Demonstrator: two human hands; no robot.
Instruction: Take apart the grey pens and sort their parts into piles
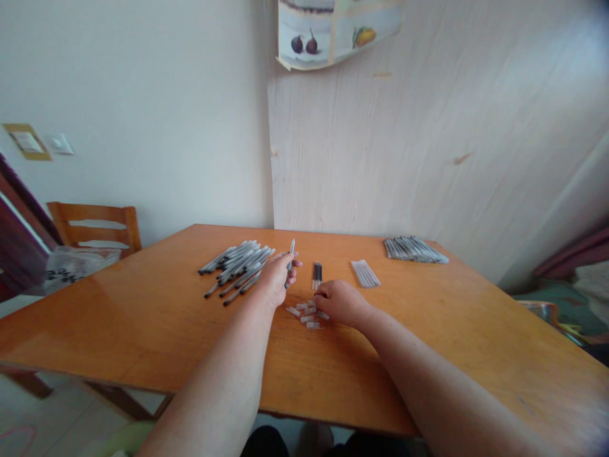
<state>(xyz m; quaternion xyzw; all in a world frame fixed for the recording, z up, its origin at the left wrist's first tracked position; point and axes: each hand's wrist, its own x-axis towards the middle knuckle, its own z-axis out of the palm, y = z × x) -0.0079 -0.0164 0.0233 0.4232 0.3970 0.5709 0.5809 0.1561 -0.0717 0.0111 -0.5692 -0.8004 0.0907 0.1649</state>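
Observation:
My left hand [278, 274] is closed around a pen [292, 247], which points upward with its pale tip above the fingers. My right hand [343, 302] is low over a small pile of clear pen caps [309, 311]. Its fingers are curled together at the pile's right edge, and what lies between them is hidden. Just beyond that hand lie several dark refills [317, 273] side by side. To the left of my left hand spreads a heap of grey pens with black ends [242, 263].
Clear tubes [365, 273] lie in a row right of the dark refills. A flat bundle of pens [413, 249] rests near the table's [190, 336] far right corner. A wooden chair [98, 222] stands at the left, with a clear plastic bag [78, 263] by it.

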